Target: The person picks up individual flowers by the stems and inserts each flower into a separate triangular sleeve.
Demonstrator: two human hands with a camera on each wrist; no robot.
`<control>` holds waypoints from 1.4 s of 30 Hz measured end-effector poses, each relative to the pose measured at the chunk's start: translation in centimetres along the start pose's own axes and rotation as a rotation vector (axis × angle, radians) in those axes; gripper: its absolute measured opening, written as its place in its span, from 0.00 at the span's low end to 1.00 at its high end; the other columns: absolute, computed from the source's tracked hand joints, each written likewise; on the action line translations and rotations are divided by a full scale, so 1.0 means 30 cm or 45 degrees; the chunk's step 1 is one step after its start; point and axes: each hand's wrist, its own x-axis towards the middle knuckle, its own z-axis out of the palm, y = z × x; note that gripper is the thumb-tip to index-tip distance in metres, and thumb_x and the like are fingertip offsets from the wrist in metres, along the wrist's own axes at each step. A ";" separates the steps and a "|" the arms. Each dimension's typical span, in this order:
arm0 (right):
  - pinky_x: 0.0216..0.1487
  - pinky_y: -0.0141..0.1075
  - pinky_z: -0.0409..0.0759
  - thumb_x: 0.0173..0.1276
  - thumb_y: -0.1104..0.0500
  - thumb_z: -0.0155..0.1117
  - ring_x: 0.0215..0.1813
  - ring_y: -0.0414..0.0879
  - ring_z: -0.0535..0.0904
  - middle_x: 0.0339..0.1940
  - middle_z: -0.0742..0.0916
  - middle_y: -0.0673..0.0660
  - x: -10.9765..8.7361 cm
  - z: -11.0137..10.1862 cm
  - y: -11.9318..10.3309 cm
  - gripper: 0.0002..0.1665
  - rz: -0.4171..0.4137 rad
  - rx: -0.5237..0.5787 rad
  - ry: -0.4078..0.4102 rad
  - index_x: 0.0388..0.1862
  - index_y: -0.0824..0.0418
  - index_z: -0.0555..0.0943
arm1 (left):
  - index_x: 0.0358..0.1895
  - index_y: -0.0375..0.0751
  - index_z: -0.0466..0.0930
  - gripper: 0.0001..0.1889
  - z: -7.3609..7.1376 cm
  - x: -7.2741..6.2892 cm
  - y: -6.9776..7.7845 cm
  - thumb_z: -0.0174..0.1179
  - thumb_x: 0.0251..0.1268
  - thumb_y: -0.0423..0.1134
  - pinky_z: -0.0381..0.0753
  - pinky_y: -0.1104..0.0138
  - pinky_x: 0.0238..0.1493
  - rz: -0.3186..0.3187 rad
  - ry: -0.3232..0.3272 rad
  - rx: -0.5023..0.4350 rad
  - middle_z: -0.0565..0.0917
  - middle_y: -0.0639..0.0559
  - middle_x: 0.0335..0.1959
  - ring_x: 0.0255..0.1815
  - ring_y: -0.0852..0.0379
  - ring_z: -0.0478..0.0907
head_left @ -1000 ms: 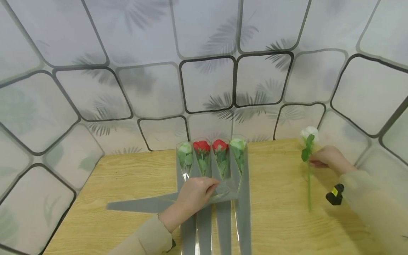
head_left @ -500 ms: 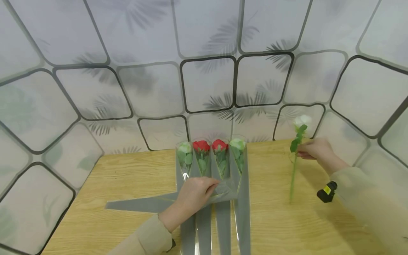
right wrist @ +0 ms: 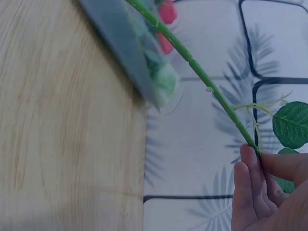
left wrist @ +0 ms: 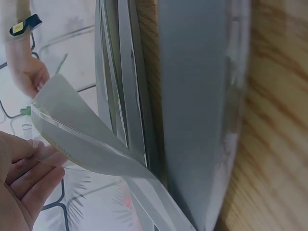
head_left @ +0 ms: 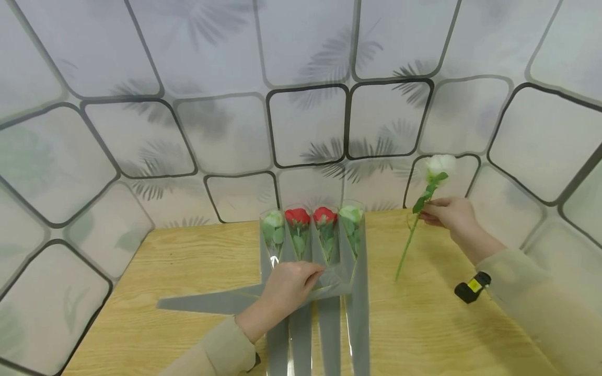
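My left hand point(head_left: 287, 287) pinches the clear open end of a loose grey flower sleeve point(head_left: 209, 300), which lies crosswise over the wrapped flowers. Seen from the left wrist, the sleeve point(left wrist: 86, 137) bows open, with the thumb and fingers at its transparent edge. To the right, above the table, my right hand point(head_left: 449, 216) pinches the green stem of a white rose point(head_left: 441, 167). The rose leans, bloom up and away, stem end toward the lower left. In the right wrist view the stem point(right wrist: 211, 91) passes between thumb and fingertips, leaves close by; the bloom is outside that view.
Several wrapped roses lie side by side in grey sleeves: red ones point(head_left: 297, 215) in the middle, pale green ones point(head_left: 351, 213) at the sides. The wooden table point(head_left: 193, 256) meets a patterned cloth wall point(head_left: 308, 125) behind. A black device point(head_left: 472, 288) sits at the right wrist.
My right hand has carried the white rose left and slightly up, and the stem has tilted so its lower end points toward the sleeves. My left hand has stayed in place.
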 end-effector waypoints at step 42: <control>0.51 0.25 0.88 0.82 0.64 0.61 0.42 0.32 0.91 0.37 0.92 0.42 -0.198 0.331 -0.074 0.06 -0.019 0.790 -0.080 0.44 0.55 0.84 | 0.42 0.43 0.94 0.04 -0.024 0.044 0.009 0.73 0.69 0.36 0.90 0.68 0.33 -0.025 0.147 0.007 0.95 0.51 0.35 0.32 0.58 0.93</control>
